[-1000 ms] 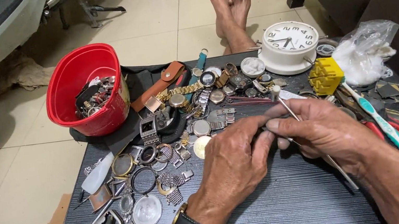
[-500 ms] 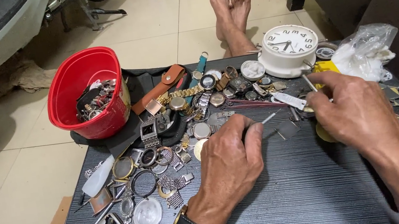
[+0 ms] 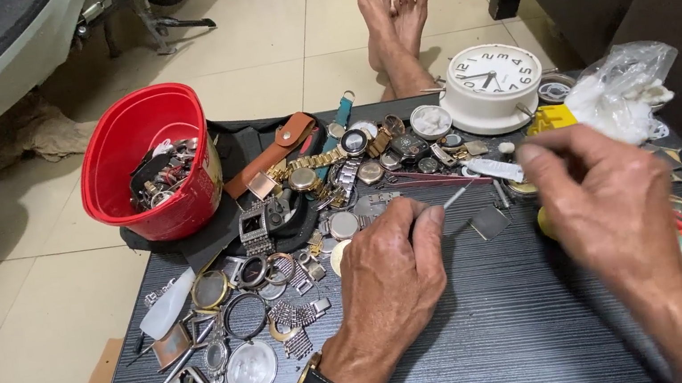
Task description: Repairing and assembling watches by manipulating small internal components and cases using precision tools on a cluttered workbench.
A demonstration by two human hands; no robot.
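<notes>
Now that the right hand (image 3: 610,210) has lifted off the left hand (image 3: 390,279) and swung right, its fingers are bunched narrow; whether they pinch anything I cannot tell. A second ago both hands met over a thin tool; now the left hand alone pinches a small pin (image 3: 453,197) at mid-worktop (image 3: 506,329), so the joint grip is broken. Left of it lie loose rings and bezels (image 3: 242,314). Farther off, a heap of watches (image 3: 355,162) sits beside a red tub (image 3: 143,162) of parts. At far right stand a round white clock (image 3: 492,83), a small yellow box (image 3: 551,117), and a crumpled clear bag (image 3: 619,91).
</notes>
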